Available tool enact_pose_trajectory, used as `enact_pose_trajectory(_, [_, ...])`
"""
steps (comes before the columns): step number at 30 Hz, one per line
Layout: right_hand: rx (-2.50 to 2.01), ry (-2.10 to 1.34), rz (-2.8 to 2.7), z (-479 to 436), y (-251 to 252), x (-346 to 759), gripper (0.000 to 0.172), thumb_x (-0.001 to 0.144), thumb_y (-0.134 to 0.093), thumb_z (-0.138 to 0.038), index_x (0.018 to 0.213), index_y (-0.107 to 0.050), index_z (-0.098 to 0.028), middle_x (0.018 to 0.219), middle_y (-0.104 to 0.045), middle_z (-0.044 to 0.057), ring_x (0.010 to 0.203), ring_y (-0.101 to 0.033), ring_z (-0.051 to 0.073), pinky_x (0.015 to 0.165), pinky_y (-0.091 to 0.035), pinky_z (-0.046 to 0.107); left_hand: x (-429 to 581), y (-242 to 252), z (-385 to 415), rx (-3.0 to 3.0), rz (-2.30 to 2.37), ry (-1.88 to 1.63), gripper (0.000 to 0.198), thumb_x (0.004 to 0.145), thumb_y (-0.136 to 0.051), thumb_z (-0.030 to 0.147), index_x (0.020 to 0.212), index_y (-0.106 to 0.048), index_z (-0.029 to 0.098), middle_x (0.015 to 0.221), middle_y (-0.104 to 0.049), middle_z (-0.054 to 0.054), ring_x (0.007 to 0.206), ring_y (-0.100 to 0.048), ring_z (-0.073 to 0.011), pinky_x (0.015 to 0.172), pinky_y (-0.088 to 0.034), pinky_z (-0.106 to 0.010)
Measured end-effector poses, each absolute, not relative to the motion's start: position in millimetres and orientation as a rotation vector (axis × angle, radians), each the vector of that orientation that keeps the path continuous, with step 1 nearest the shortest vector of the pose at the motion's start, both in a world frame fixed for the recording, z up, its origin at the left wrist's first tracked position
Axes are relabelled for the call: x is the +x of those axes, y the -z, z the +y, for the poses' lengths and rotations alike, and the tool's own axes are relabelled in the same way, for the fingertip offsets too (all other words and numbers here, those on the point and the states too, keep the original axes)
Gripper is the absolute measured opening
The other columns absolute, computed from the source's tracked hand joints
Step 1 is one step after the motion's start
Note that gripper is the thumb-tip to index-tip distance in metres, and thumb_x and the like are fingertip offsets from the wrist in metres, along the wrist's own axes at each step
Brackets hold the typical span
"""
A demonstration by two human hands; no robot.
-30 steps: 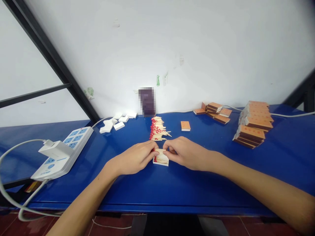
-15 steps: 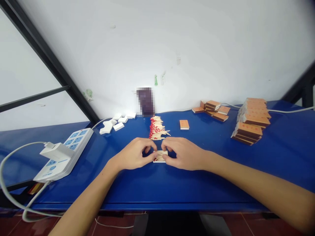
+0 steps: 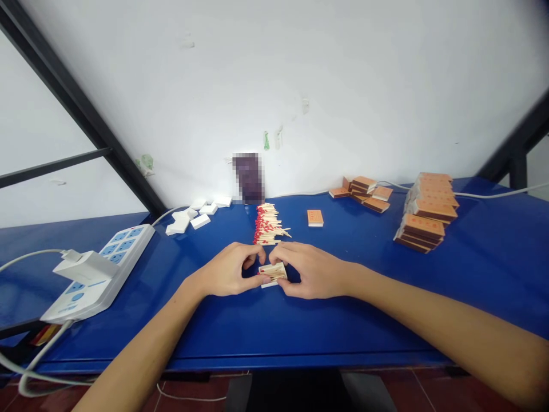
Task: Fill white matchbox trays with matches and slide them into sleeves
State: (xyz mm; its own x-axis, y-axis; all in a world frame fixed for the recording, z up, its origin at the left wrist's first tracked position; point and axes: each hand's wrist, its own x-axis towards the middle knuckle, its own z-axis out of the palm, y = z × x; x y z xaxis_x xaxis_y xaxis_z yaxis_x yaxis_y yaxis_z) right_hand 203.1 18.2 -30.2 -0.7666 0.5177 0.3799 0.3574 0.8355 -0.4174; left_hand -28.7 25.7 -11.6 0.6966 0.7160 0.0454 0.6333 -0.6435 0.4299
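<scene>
The left hand (image 3: 235,271) and the right hand (image 3: 315,271) pinch, with thumbs and curled fingers, the ends of a small white open tray (image 3: 271,284) between them — behind it lies the red-headed wooden match pile (image 3: 268,224), with one orange cardboard matchbox (image 3: 315,217) to its right.

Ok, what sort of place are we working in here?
Probably a small indoor workstation: the blue tabletop bears heaped matches in the middle and stacked matchboxes towards the right.
</scene>
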Motion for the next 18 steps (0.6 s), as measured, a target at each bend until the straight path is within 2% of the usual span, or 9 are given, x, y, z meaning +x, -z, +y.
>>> enact_pose_trajectory(6, [-0.653,-0.426,-2.522,20.2,29.4,204.2,0.016,0.081,-0.063,-0.022,0.094,-0.055,-0.019,0.092,-0.061,0.003,0.078,-0.054,0.016,0.072,-0.043,0.029,-29.1,14.5,28.4,2.445,1.056,-0.330,0.029,0.090,-0.057,0.043,0.080,-0.056,0.016,0.061,-0.045,0.005,0.055,-0.037,-0.0090,0.054,-0.028,-0.023])
enact_pose_trajectory(8, [-0.649,-0.411,-2.531,21.6,29.9,204.1,0.014,0.082,-0.063,-0.023,0.094,-0.057,-0.018,0.091,-0.061,0.003,0.078,-0.054,0.016,0.073,-0.044,0.029,-30.1,15.0,29.1,2.406,1.037,-0.347,0.023,0.092,-0.051,0.034,0.078,-0.054,0.016,0.062,-0.047,0.004,0.056,-0.039,-0.0090,0.055,-0.030,-0.023])
enact_pose_trajectory(11, [-0.650,-0.408,-2.545,23.1,31.4,203.7,0.013,0.082,-0.064,-0.023,0.093,-0.062,-0.016,0.091,-0.061,0.004,0.078,-0.055,0.016,0.075,-0.045,0.030,-31.2,16.2,29.7,2.409,0.998,-0.363,0.015,0.088,-0.050,0.021,0.073,-0.048,0.017,0.062,-0.044,0.005,0.056,-0.037,-0.0083,0.055,-0.029,-0.022])
enact_pose_trajectory(14, [-0.649,-0.421,-2.539,23.6,33.5,203.7,0.016,0.083,-0.063,-0.024,0.096,-0.067,-0.015,0.093,-0.061,0.006,0.081,-0.057,0.017,0.077,-0.046,0.030,-30.7,17.4,29.9,2.451,0.988,-0.368,0.020,0.086,-0.054,0.023,0.071,-0.043,0.017,0.059,-0.038,0.007,0.054,-0.032,-0.0078,0.054,-0.027,-0.023])
enact_pose_trajectory(18, [-0.623,-0.432,-2.529,23.4,35.2,204.0,0.016,0.084,-0.063,-0.024,0.095,-0.071,-0.015,0.093,-0.061,0.006,0.083,-0.058,0.017,0.079,-0.046,0.030,-29.5,17.5,30.1,2.477,0.999,-0.363,0.025,0.088,-0.055,0.030,0.070,-0.042,0.018,0.059,-0.039,0.006,0.054,-0.032,-0.0079,0.054,-0.027,-0.022])
